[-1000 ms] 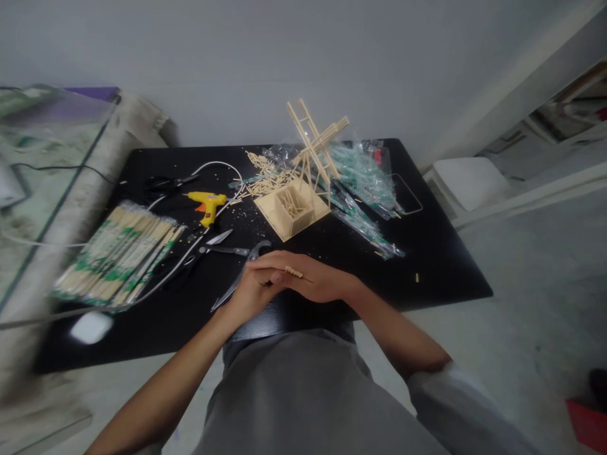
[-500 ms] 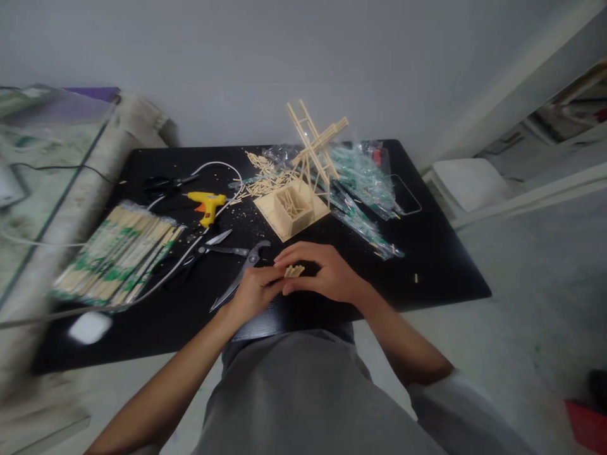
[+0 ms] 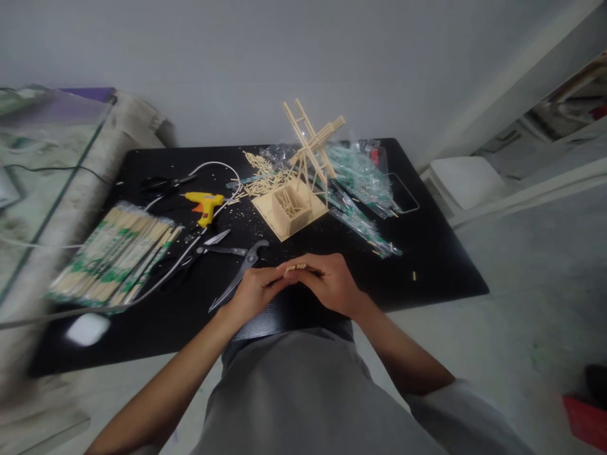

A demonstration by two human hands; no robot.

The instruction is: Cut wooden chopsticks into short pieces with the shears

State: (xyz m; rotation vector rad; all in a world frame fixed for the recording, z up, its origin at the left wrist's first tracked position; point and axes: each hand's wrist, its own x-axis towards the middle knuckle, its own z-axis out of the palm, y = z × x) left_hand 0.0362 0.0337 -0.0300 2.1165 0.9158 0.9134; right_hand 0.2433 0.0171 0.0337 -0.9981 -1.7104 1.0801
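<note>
Several short wooden sticks [image 3: 296, 267] lie side by side between my two hands, their cut ends showing. My left hand [image 3: 256, 291] pinches them from the left, over the near part of the black table. From the right, my right hand [image 3: 329, 281] closes on the same sticks with its fingers curled over them. Most of the sticks' length is hidden by the fingers. Just beyond my hands stands a wooden stick model [image 3: 310, 148] on a square base [image 3: 268, 212], with a small open box [image 3: 289, 221] holding loose sticks.
A yellow glue gun [image 3: 205, 205], grey pliers [image 3: 249, 256] and scissors [image 3: 208, 243] lie left of the model. Packed chopsticks [image 3: 116, 253] are at far left, with a white cable running over them. Cut sticks [image 3: 265, 180] and plastic wrappers [image 3: 363, 180] surround the model.
My right hand's fingers have come down and closed more over the sticks, which now show only at their ends. The left hand stays nearly in place.
</note>
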